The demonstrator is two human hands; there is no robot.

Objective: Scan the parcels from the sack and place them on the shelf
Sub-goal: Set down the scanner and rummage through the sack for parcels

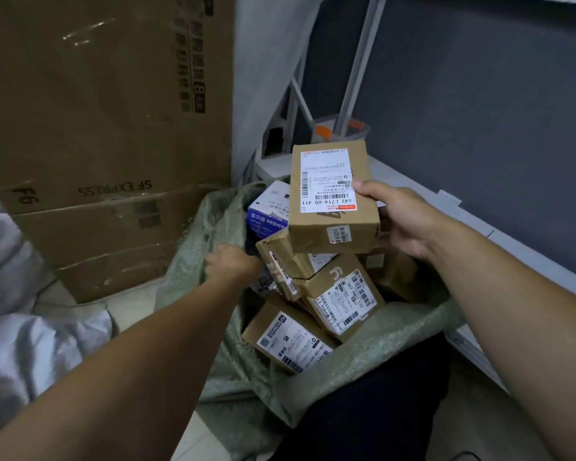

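Left hand at left rim of green sack, blurred, can't tell its grip. Stacked cartons behind, far left. Sack open, holding labelled brown boxes plus a blue box. Right hand grips brown parcel above the sack, thumb on its white barcode label.

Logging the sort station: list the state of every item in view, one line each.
sack: open, parcels inside
held box: held over the sack, label facing camera
right hand: grips the held box
left hand: at the sack mouth, grip unclear
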